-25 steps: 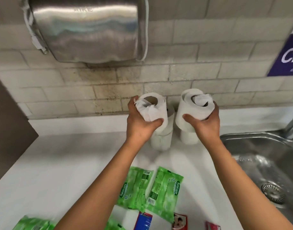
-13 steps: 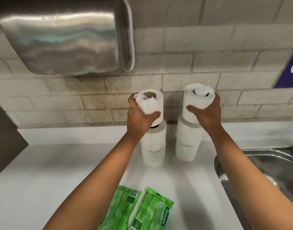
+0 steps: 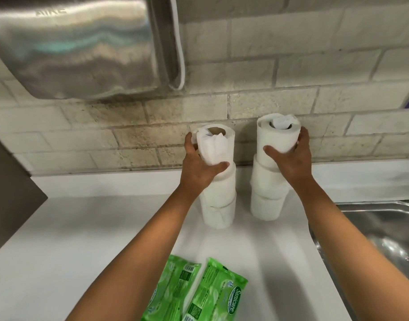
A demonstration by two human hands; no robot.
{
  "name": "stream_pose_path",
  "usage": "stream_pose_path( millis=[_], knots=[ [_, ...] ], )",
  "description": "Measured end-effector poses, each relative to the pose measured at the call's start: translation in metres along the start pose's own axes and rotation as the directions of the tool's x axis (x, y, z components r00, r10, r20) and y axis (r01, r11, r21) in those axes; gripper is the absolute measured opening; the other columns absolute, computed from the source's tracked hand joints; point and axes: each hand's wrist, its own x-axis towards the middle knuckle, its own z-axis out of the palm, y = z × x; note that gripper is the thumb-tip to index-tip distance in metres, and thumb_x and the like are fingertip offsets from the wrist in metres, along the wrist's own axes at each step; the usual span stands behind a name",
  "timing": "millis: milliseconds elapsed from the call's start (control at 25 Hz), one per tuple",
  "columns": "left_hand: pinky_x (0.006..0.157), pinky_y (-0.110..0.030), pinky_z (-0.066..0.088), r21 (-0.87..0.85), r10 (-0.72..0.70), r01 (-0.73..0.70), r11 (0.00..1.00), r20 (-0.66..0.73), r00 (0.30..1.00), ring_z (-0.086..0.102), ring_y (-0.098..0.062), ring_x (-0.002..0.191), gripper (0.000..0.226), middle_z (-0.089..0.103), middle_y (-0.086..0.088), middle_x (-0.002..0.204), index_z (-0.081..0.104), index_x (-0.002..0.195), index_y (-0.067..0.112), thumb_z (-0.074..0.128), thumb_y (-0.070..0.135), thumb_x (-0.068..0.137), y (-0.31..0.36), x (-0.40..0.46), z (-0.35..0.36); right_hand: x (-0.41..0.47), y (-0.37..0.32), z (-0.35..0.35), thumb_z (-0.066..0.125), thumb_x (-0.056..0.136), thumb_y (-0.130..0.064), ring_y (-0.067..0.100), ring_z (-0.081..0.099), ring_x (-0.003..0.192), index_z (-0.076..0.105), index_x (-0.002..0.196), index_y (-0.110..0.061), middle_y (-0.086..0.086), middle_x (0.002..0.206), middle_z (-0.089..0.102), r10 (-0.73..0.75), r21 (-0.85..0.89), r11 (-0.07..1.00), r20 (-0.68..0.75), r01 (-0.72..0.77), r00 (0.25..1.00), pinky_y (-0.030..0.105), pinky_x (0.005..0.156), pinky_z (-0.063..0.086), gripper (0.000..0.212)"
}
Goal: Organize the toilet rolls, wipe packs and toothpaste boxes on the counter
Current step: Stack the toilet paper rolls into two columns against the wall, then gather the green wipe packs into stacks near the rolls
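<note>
Two stacks of white toilet rolls stand side by side on the white counter (image 3: pixel 83 228) near the tiled wall. My left hand (image 3: pixel 198 167) grips the top roll of the left stack (image 3: pixel 216 144), which sits on the two rolls below (image 3: pixel 219 200). My right hand (image 3: pixel 291 158) grips the top roll of the right stack (image 3: pixel 277 135), resting on its two lower rolls (image 3: pixel 266 195). Two green wipe packs (image 3: pixel 212 295) lie flat at the near edge between my forearms. No toothpaste boxes show in this view.
A steel hand dryer (image 3: pixel 78 47) hangs on the wall above the counter's left part. A steel sink (image 3: pixel 384 230) is sunk into the counter at the right. A dark panel (image 3: pixel 11 193) borders the counter on the left.
The view tilted up and closer, so the toothpaste boxes dropped out of sight. Both hands lowered their rolls onto the tops of the two stacks.
</note>
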Motion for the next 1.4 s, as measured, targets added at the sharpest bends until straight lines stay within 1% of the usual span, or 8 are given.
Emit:
stream_pose_path(
  millis=[160,280,400,480,720,920,1160,1400],
  knots=[
    [0.087,-0.026,0.042,-0.076,-0.044,0.040,0.996,-0.061,0.997,0.051,-0.018,0.107,0.093,0.044,-0.003,0.133,0.021,0.144,0.019,0.078,0.019,0.072,-0.004,-0.024,-0.019,-0.030,0.004,-0.010,0.070,0.073,-0.035,0.021,0.041,0.127,0.030,0.139,-0.012,0.006,0.140,0.041,-0.017,0.095,0.995,-0.172,0.034,0.985,0.034,0.107,0.036,0.081],
    [0.081,-0.025,0.042,-0.040,-0.095,0.091,0.995,-0.111,0.989,0.050,-0.014,0.100,0.059,0.049,0.000,0.134,0.045,0.132,0.021,0.071,0.022,0.079,-0.017,-0.051,-0.038,-0.066,0.003,-0.015,0.062,0.076,-0.028,0.013,0.048,0.108,0.045,0.125,-0.012,-0.002,0.121,0.051,-0.017,0.140,0.989,-0.266,0.056,0.964,0.025,0.094,0.040,0.055],
    [0.080,-0.024,0.039,0.080,-0.170,0.176,0.981,-0.075,0.983,0.051,-0.014,0.098,0.046,0.051,-0.001,0.133,0.053,0.125,0.023,0.067,0.024,0.081,-0.041,-0.080,-0.054,-0.107,0.008,-0.010,0.060,0.076,-0.022,0.016,0.050,0.098,0.053,0.113,-0.012,-0.003,0.108,0.054,-0.005,0.108,0.994,-0.170,0.023,0.985,0.007,0.077,0.038,0.039],
    [0.081,-0.022,0.039,0.184,-0.197,0.199,0.963,-0.030,0.980,0.053,-0.017,0.098,0.045,0.050,-0.004,0.133,0.054,0.124,0.022,0.067,0.025,0.081,-0.058,-0.099,-0.061,-0.133,0.013,-0.003,0.064,0.078,-0.015,0.022,0.053,0.099,0.054,0.113,-0.011,0.003,0.109,0.057,0.012,0.029,1.000,-0.049,-0.011,0.999,0.015,0.077,0.040,0.036],
    [0.096,-0.027,0.043,0.417,-0.329,0.237,0.878,0.163,0.930,0.053,-0.027,0.117,0.054,0.042,-0.010,0.137,0.052,0.126,0.022,0.070,0.035,0.076,-0.111,-0.159,-0.069,-0.217,0.012,0.022,0.064,0.081,-0.032,0.031,0.051,0.112,0.051,0.123,-0.009,0.014,0.124,0.052,0.200,-0.368,0.923,0.219,-0.109,0.955,0.037,0.093,0.043,0.050],
    [0.105,-0.042,0.038,0.603,-0.415,0.164,0.781,0.303,0.858,0.040,-0.035,0.127,0.087,0.035,-0.014,0.139,0.026,0.143,0.026,0.068,0.053,0.071,-0.140,-0.191,-0.075,-0.274,0.001,0.054,0.050,0.081,-0.058,0.034,0.033,0.130,0.029,0.137,-0.013,0.014,0.140,0.036,0.605,-0.867,0.478,0.213,-0.136,0.767,0.045,0.100,0.036,0.075],
    [0.101,-0.044,0.037,0.665,-0.369,0.051,0.745,0.347,0.862,0.036,-0.034,0.128,0.095,0.037,-0.014,0.138,0.020,0.145,0.026,0.069,0.052,0.068,-0.153,-0.195,-0.081,-0.307,-0.002,0.081,0.054,0.076,-0.066,0.038,0.025,0.136,0.001,0.148,-0.014,0.024,0.147,0.021,0.710,-0.904,0.362,0.108,-0.228,0.696,0.049,0.103,0.038,0.103],
    [0.100,-0.043,0.038,0.657,-0.398,0.085,0.749,0.343,0.851,0.034,-0.036,0.128,0.087,0.038,-0.014,0.137,0.027,0.143,0.026,0.069,0.047,0.069,-0.159,-0.189,-0.081,-0.306,-0.005,0.090,0.063,0.074,-0.052,0.042,0.027,0.130,-0.002,0.147,-0.009,0.029,0.142,0.021,0.726,-0.914,0.324,0.075,-0.243,0.683,0.045,0.100,0.040,0.108]
  ],
)
